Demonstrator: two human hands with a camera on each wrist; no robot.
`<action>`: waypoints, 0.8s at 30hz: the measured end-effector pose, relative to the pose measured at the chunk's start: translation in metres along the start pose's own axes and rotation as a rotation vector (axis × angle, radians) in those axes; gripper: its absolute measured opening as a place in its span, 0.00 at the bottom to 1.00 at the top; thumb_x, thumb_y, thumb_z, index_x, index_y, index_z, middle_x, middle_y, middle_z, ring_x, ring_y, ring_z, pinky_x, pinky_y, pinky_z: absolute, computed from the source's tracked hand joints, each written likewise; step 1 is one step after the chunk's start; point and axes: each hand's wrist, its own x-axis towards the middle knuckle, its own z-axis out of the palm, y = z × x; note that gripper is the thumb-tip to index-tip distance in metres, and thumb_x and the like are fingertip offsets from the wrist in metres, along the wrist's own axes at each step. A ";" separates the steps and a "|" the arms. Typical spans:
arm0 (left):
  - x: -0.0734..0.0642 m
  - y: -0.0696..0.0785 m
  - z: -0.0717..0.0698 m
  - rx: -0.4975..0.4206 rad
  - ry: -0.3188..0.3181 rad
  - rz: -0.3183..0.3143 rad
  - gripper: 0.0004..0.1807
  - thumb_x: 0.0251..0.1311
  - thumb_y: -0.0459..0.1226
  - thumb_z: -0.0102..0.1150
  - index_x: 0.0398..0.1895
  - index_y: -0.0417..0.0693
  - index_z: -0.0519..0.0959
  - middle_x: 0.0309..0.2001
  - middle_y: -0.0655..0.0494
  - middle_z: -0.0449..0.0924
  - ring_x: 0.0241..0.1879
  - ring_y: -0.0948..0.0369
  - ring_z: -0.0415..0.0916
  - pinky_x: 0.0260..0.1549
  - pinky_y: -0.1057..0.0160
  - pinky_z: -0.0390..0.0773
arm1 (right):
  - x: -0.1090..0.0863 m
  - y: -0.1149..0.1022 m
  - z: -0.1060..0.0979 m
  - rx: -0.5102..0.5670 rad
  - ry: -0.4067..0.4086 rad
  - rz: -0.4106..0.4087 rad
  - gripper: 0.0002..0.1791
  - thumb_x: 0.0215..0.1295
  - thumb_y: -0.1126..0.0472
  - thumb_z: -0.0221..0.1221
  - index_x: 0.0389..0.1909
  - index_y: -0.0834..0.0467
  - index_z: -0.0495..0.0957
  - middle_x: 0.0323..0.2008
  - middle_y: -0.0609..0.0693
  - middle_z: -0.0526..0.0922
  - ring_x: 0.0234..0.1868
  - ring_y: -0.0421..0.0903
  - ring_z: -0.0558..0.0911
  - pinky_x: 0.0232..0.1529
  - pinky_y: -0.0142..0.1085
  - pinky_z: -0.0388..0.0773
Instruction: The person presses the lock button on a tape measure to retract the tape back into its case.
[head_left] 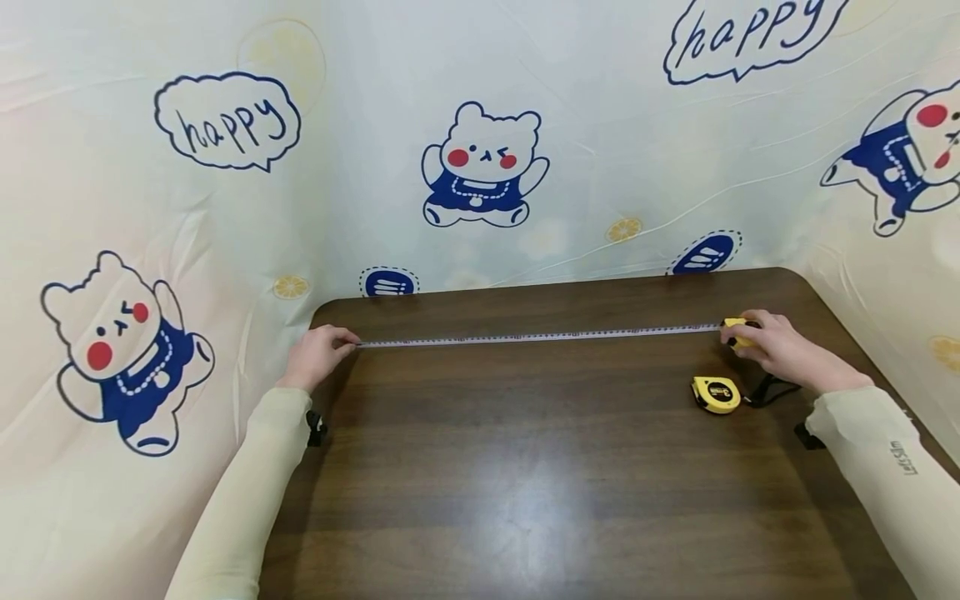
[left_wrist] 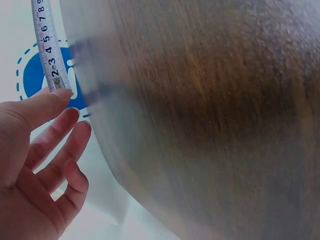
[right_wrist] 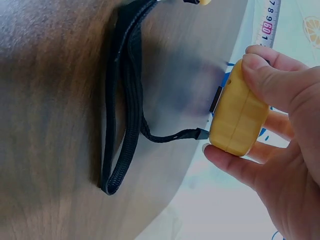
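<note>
I find the tape-measure blade (head_left: 525, 337) aligned lengthwise nine-to-three o'clock, pinched by the left hand (head_left: 315, 356) at nine, its yellow case (right_wrist: 237, 115) gripped by the right hand (head_left: 787, 350) at three.

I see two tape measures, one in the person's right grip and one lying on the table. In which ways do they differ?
The held tape measure is in the right grip; the lying tape measure rests on the table. The held tape measure has its strip drawn out to the left grip, while the lying tape measure shows no strip. Both are yellow and black.
</note>
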 end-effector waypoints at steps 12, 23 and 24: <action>-0.001 0.002 0.000 0.023 -0.010 0.021 0.06 0.59 0.38 0.61 0.38 0.53 0.85 0.44 0.49 0.81 0.47 0.48 0.75 0.46 0.46 0.71 | 0.003 0.003 0.007 0.008 0.100 -0.131 0.21 0.39 0.76 0.68 0.30 0.52 0.74 0.42 0.66 0.73 0.47 0.64 0.67 0.42 0.60 0.58; -0.002 0.005 -0.001 0.017 -0.033 0.017 0.07 0.59 0.39 0.61 0.40 0.54 0.85 0.46 0.49 0.81 0.48 0.48 0.75 0.45 0.45 0.71 | 0.009 -0.013 0.002 0.082 0.013 0.043 0.33 0.48 0.71 0.68 0.56 0.67 0.64 0.44 0.64 0.72 0.46 0.61 0.69 0.45 0.56 0.61; -0.002 0.005 0.000 0.016 -0.037 0.018 0.08 0.59 0.39 0.61 0.40 0.55 0.85 0.46 0.49 0.81 0.48 0.48 0.75 0.45 0.44 0.71 | 0.009 -0.014 0.002 0.080 0.008 0.054 0.34 0.49 0.70 0.68 0.56 0.68 0.64 0.45 0.65 0.72 0.46 0.61 0.69 0.46 0.55 0.61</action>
